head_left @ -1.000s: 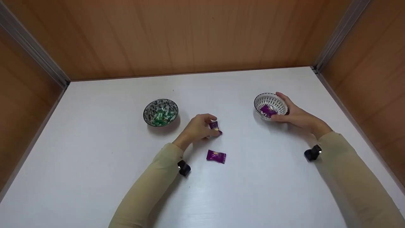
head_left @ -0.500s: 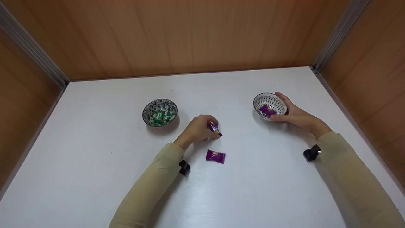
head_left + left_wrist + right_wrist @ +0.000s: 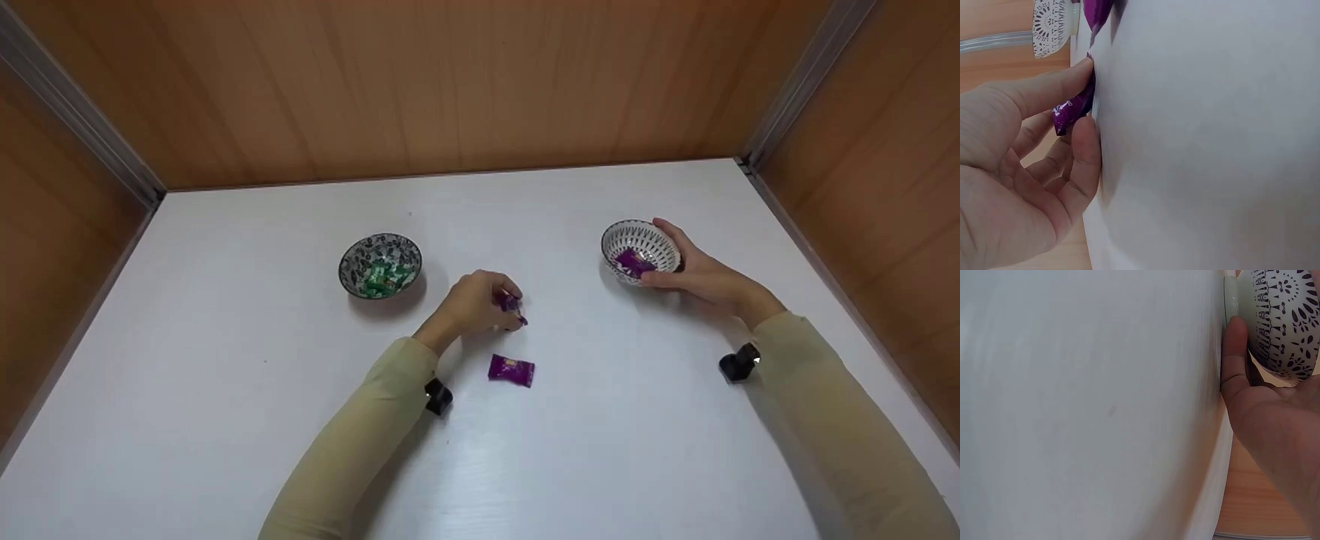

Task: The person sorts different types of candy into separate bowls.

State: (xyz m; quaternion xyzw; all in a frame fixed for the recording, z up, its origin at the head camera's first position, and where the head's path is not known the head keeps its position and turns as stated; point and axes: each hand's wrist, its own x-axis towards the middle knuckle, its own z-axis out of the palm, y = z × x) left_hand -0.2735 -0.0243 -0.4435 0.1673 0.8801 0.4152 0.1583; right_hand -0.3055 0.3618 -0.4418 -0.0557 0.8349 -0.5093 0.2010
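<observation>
We look onto a white tabletop (image 3: 225, 450) bounded by a brown wood-grain back panel (image 3: 450, 82), a left side panel (image 3: 45, 262) and a right side panel (image 3: 877, 165). Grey metal strips (image 3: 811, 71) line both far corners. Toward us, pale light reflects softly off the white surface.

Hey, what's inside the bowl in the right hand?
At least one purple packet lies in the bowl; the exact count is unclear. Whatever is beneath it is covered.
</observation>
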